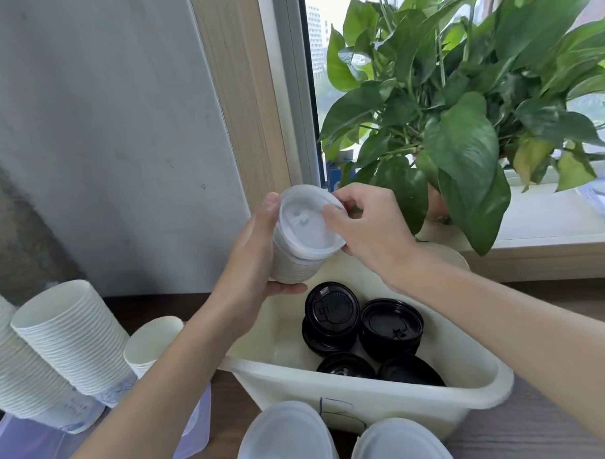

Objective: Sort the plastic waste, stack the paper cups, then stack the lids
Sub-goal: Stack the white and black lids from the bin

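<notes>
a stack of white lids (292, 264) is held just above the far left corner of the bin (386, 405), tilted so that its top is turned toward the camera. the stack is gripped from the left by the left hand (257, 251); the fingers are curled round its side, and fingertips are seen at its upper and lower edges. the top lid (304, 225) is pinched at its right rim by the right hand (369, 223), with thumb and fingers closed on the edge and the remaining fingers bent behind it. whether the top lid is fully seated on the stack cannot be told.

inside the bin, black lids (333, 310) are gathered in four low piles, two toward the middle and two against the near wall. a pen mark is seen on the outside of the near wall.

just in front of the bin, two piles of white lids (287, 436) are stood side by side at the bottom edge of the view.

left of the bin, paper cups (75, 337) are nested in long leaning stacks, with a shorter stack (154, 341) nearest the bin. a clear bag (27, 452) is spread under them.

beyond the bin, to the right, a leafy plant (461, 103) is set on a window sill (551, 217). behind the bin on the left, a grey wall (101, 116) is seen.
</notes>
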{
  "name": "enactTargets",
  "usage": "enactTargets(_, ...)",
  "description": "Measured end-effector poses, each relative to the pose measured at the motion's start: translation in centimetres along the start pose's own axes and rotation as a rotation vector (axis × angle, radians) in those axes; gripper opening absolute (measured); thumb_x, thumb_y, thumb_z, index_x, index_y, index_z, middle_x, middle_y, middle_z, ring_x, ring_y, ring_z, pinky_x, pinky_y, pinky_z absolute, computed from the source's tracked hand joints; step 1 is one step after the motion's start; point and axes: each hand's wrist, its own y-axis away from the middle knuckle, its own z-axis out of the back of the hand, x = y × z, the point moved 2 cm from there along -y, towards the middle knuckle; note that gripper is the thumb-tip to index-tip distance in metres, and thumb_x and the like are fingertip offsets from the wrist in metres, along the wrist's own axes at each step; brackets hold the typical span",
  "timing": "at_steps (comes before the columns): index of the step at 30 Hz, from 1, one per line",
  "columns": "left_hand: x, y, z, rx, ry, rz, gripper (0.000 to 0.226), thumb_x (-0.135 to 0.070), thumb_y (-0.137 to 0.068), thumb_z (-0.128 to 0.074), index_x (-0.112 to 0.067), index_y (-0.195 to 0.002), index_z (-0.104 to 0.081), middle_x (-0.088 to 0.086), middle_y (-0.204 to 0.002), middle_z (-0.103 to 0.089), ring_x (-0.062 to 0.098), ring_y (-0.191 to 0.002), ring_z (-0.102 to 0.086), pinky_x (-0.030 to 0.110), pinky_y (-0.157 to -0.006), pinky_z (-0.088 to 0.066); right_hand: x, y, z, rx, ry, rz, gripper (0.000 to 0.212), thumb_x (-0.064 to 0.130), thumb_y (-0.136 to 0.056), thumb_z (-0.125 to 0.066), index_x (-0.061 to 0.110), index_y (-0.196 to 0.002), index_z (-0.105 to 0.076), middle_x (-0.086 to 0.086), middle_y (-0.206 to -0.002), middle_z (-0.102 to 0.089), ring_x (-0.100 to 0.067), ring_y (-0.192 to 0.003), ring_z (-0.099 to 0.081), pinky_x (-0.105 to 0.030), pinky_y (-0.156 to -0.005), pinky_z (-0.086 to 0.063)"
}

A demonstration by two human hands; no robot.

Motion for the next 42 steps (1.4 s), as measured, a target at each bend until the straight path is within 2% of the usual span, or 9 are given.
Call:
enactTargets(5, 0.2, 0.2, 0.0, 0.063, -0.001, 0.023, 0.056, -0.067, -0.080, -0.064, -0.029, -0.121, -0.064, 0.001, -0.117, -0.068, 0.022, -0.100, -0.070, 0.044, -0.071, -0.062, -0.3, 0.3, -0.3, -0.002, 0.036, 0.003, 0.005, 0.013, -0.088, -0.063, 0.009, -0.085, -0.064, 0.006, -0.067, -0.055, -0.008, -0.060, -0.048, -0.025, -0.058, -0.042)
enactTargets(9, 0.3, 0.5, -0.1, 0.025, 0.008, 0.009, 0.042, -0.050, -0.080, -0.058, -0.024, -0.112, -0.065, 0.008, -0.116, -0.062, 0.025, -0.097, -0.066, 0.041, -0.067, -0.060, 0.1, 0.5, -0.5, 0.081, 0.039, -0.074, 0.008, 0.012, -0.091, -0.057, 0.010, -0.098, -0.060, 0.000, -0.081, -0.057, -0.007, -0.070, -0.050, -0.018, -0.064, -0.041)
enactTargets(12, 0.0, 1.0, -0.2, 0.031, 0.070, 0.031, 0.026, -0.036, -0.097, -0.048, -0.021, -0.108, -0.066, 0.006, -0.104, -0.064, 0.025, -0.089, -0.066, 0.040, -0.065, -0.059, 0.4, 1.2, -1.1, 0.274, -0.196, -0.330, 0.023, 0.026, -0.099, -0.045, 0.019, -0.119, -0.053, -0.006, -0.113, -0.065, -0.021, -0.100, -0.061, -0.039, -0.088, -0.051)
enactTargets(14, -0.5, 1.6, -0.2, 0.040, 0.116, 0.042, 0.031, -0.032, -0.099, -0.042, -0.017, -0.112, -0.065, 0.005, -0.101, -0.069, 0.024, -0.084, -0.070, 0.038, -0.062, -0.058, 1.0, 1.9, -1.2, 0.405, -0.324, -0.427, 0.036, 0.046, -0.100, -0.040, 0.025, -0.125, -0.053, -0.002, -0.123, -0.065, -0.025, -0.109, -0.064, -0.054, -0.090, -0.053)
enactTargets(21, -2.7, 4.1, -0.4, 0.088, 0.072, 0.109, 0.031, -0.023, -0.097, -0.041, -0.016, -0.113, -0.067, 0.007, -0.100, -0.073, 0.026, -0.090, -0.071, 0.061, -0.081, -0.059, 3.3, 3.9, -0.8, 0.381, -0.340, -0.399, 0.027, 0.036, -0.100, -0.050, 0.024, -0.122, -0.061, -0.003, -0.117, -0.069, -0.026, -0.107, -0.066, -0.060, -0.074, -0.057)
enactTargets(28, -3.6, 7.7, 0.2, 0.098, 0.014, 0.007, 0.023, -0.022, -0.101, -0.051, -0.013, -0.113, -0.068, 0.006, -0.099, -0.071, 0.028, -0.089, -0.070, 0.053, -0.075, -0.062, 6.3, 6.9, 0.1, 0.321, -0.265, -0.315, 0.028, 0.031, -0.099, -0.053, 0.018, -0.123, -0.056, -0.010, -0.118, -0.066, -0.032, -0.104, -0.066, -0.054, -0.070, -0.059)
enactTargets(33, -3.8, 10.5, 1.0, 0.123, -0.008, -0.099, 0.022, -0.023, -0.102, -0.054, -0.011, -0.113, -0.069, 0.012, -0.105, -0.072, 0.029, -0.091, -0.070, 0.042, -0.066, -0.060, 8.2, 9.3, 0.6, 0.282, -0.213, -0.266, 0.025, 0.027, -0.099, -0.053, 0.013, -0.119, -0.053, -0.016, -0.121, -0.062, -0.034, -0.109, -0.063, -0.061, -0.077, -0.056)
enactTargets(37, -4.1, 12.2, 1.7, 0.207, -0.136, -0.191, 0.024, -0.024, -0.103, -0.054, -0.019, -0.122, -0.069, 0.013, -0.114, -0.072, 0.027, -0.098, -0.070, 0.046, -0.075, -0.062, 9.2, 11.2, 1.2, 0.332, -0.277, -0.312, 0.028, 0.029, -0.097, -0.056, 0.012, -0.119, -0.054, -0.014, -0.119, -0.063, -0.031, -0.107, -0.065, -0.060, -0.088, -0.053)
enactTargets(42, -4.0, 14.0, 1.5, 0.173, -0.117, -0.211, 0.032, -0.033, -0.097, -0.064, -0.021, -0.126, -0.061, 0.006, -0.107, -0.074, 0.024, -0.100, -0.072, 0.057, -0.084, -0.059, 10.2, 13.5, 0.8, 0.262, -0.238, -0.260, 0.031, 0.041, -0.094, -0.057, 0.019, -0.117, -0.059, -0.010, -0.115, -0.066, -0.028, -0.104, -0.067, -0.053, -0.080, -0.058)
